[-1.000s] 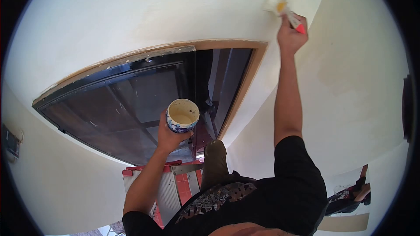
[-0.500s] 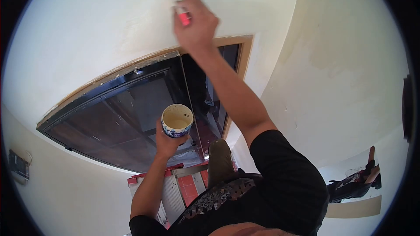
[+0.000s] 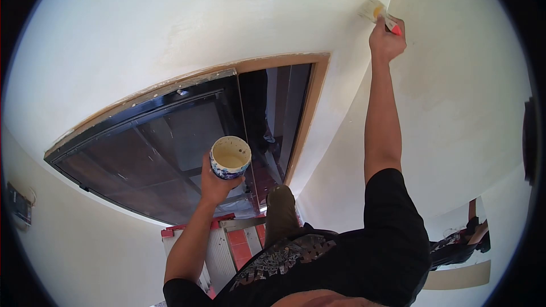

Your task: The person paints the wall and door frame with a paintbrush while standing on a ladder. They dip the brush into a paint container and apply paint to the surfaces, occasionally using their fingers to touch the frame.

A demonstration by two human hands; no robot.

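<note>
Head view. The right hand, arm extended, grips a flat paintbrush, its fingers closed around the handle. The bristle end lies beyond the fingertips, at the pale wall just beside the corner with the adjoining wall; whether every bristle touches cannot be told. The red end of the handle projects from the opposite side of the grip, alongside the hand. The left hand holds a paint container, its fingers spread around the lower outer wall, narrower than a full encirclement as far as is visible. The open rim stands clear above the fingers; the interior is cream-coloured and the exterior is marked with blue and purple. The container is held in front of a dark glazed door, below a brown door frame. A ladder stands beneath the left forearm, over red tiles.
</note>
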